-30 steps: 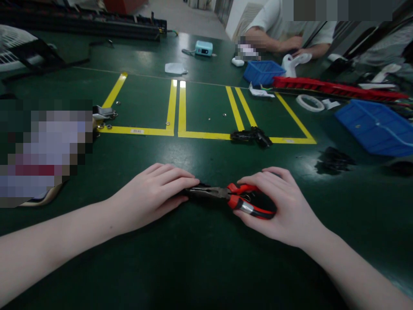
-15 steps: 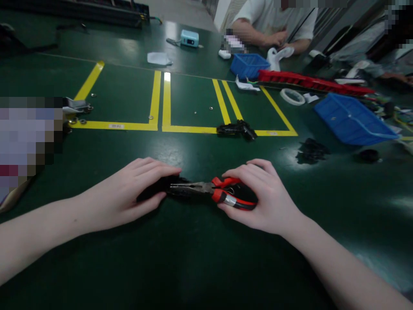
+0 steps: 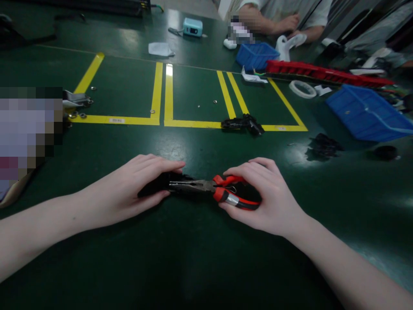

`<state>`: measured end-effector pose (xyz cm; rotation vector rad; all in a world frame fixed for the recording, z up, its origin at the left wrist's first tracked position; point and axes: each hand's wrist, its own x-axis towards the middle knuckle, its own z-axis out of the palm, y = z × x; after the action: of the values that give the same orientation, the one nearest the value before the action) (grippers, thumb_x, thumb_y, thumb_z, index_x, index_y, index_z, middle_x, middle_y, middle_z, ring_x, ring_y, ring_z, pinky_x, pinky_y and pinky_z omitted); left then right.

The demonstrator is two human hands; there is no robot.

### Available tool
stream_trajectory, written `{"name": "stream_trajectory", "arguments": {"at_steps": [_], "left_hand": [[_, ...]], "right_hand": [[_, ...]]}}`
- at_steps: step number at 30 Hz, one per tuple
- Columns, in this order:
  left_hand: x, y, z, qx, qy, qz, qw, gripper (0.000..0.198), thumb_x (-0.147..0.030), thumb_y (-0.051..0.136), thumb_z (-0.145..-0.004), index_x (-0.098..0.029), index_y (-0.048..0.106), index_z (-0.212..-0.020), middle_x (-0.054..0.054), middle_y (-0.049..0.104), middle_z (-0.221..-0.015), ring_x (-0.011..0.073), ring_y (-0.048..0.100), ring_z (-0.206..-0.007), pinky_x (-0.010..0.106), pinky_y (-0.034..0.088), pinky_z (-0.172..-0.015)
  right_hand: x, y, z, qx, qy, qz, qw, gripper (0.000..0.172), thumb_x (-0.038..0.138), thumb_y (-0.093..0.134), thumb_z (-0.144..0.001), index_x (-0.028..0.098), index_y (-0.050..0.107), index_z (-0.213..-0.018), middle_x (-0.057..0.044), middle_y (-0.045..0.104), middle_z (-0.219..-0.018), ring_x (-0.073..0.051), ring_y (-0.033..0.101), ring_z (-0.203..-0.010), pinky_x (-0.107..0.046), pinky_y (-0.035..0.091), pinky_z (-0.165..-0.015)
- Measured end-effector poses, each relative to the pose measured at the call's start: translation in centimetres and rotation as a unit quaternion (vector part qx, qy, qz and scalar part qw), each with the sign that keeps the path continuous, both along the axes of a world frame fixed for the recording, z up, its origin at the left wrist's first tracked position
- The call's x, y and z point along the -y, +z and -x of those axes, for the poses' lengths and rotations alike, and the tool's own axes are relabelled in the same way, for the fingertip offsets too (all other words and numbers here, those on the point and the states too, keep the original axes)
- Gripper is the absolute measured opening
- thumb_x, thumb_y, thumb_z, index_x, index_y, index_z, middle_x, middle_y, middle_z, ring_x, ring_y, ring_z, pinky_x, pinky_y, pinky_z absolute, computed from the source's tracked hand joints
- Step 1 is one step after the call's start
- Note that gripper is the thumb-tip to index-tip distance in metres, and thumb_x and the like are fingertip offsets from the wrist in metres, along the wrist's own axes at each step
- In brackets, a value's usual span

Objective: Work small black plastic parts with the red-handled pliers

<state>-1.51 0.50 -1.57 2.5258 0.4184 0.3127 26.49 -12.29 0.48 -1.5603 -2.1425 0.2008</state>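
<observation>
My right hand (image 3: 264,196) is closed round the red and black handles of a pair of long-nose pliers (image 3: 206,186). The pliers point left, and their metal jaws lie against a dark black part (image 3: 158,184). My left hand (image 3: 142,183) grips that part between thumb and fingers. Much of the part is hidden by my left hand and the jaws, and its kind cannot be made out. Beyond my hands, a bundle of black pieces (image 3: 243,123) lies across the yellow tape line.
To the right are a blue bin (image 3: 371,112), a tape roll (image 3: 302,89) and a black clump (image 3: 324,146). Farther back stand a smaller blue bin (image 3: 254,56), a long red strip (image 3: 325,74) and a light-blue device (image 3: 192,27). Another person (image 3: 284,21) sits across the table.
The camera view has shifted slightly, so the table items sit a little higher and farther right. Both hands keep their holds, with the plier jaws still at the black part.
</observation>
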Motion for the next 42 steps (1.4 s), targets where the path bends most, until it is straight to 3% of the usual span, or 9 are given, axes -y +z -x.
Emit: {"name": "stream_trajectory", "arguments": {"at_steps": [18,23,28,33,37,38,42], "left_hand": [[0.1,0.1,-0.1,0.009,0.001,-0.01,1.0,0.049,-0.027,0.053,-0.097,-0.029,0.04,-0.144,0.004,0.059,-0.131,0.0217,0.058,-0.117,0.035,0.05,-0.096],[0.3,0.3,-0.1,0.013,0.008,-0.005,1.0,0.051,-0.026,0.055,-0.095,-0.026,0.041,-0.144,0.008,0.057,-0.132,0.0232,0.058,-0.116,0.034,0.053,-0.093],[0.6,0.9,-0.5,0.029,0.007,-0.005,1.0,0.044,-0.024,0.052,-0.097,-0.021,0.045,-0.14,0.01,0.059,-0.128,0.0219,0.059,-0.112,0.033,0.052,-0.091],[0.3,1.1,-0.9,0.058,-0.029,-0.005,0.998,0.038,-0.021,0.056,-0.096,-0.014,0.05,-0.133,0.011,0.059,-0.125,0.019,0.058,-0.11,0.031,0.049,-0.092],[0.1,0.8,-0.9,0.074,-0.047,0.01,0.996,0.039,-0.021,0.057,-0.095,-0.011,0.05,-0.132,0.013,0.059,-0.124,0.0204,0.059,-0.108,0.032,0.051,-0.091],[0.0,0.8,-0.9,0.077,-0.049,0.01,0.996,0.04,-0.021,0.057,-0.095,-0.01,0.05,-0.132,0.013,0.059,-0.123,0.021,0.059,-0.108,0.033,0.051,-0.091],[0.1,0.7,-1.1,0.085,-0.049,-0.001,0.995,0.041,-0.023,0.058,-0.095,-0.008,0.049,-0.132,0.015,0.06,-0.123,0.0219,0.059,-0.109,0.034,0.051,-0.092]], "right_hand": [[-0.2,0.2,-0.9,0.05,-0.017,-0.031,0.998,0.039,0.043,0.072,-0.077,0.021,0.061,-0.107,-0.006,0.073,-0.099,-0.026,0.068,-0.088,-0.047,0.041,-0.09],[-0.7,-0.2,-2.0,0.104,-0.066,-0.005,0.992,0.049,0.051,0.068,-0.081,0.021,0.06,-0.119,-0.01,0.07,-0.111,-0.032,0.064,-0.103,-0.05,0.039,-0.095],[-1.0,-1.2,-2.5,0.119,-0.082,0.02,0.989,0.061,0.056,0.062,-0.084,0.02,0.053,-0.133,-0.014,0.064,-0.12,-0.035,0.06,-0.109,-0.053,0.045,-0.089],[-1.1,-0.9,-2.7,0.136,-0.027,-0.064,0.988,0.058,0.05,0.064,-0.085,0.023,0.052,-0.135,-0.016,0.062,-0.125,-0.04,0.061,-0.112,-0.068,0.04,-0.098],[-1.0,-0.1,-0.3,0.084,0.005,-0.143,0.986,0.043,0.02,0.067,-0.085,0.028,0.058,-0.126,-0.01,0.069,-0.113,-0.033,0.066,-0.1,-0.058,0.042,-0.104],[-1.0,-0.1,0.6,0.077,0.051,-0.174,0.98,0.043,0.019,0.068,-0.084,0.027,0.059,-0.125,-0.009,0.071,-0.106,-0.03,0.068,-0.092,-0.055,0.046,-0.099],[-2.0,-0.8,4.0,0.094,0.144,-0.159,0.972,0.034,0.015,0.061,-0.09,0.02,0.058,-0.123,-0.006,0.073,-0.103,-0.022,0.068,-0.093,-0.046,0.048,-0.094]]}}
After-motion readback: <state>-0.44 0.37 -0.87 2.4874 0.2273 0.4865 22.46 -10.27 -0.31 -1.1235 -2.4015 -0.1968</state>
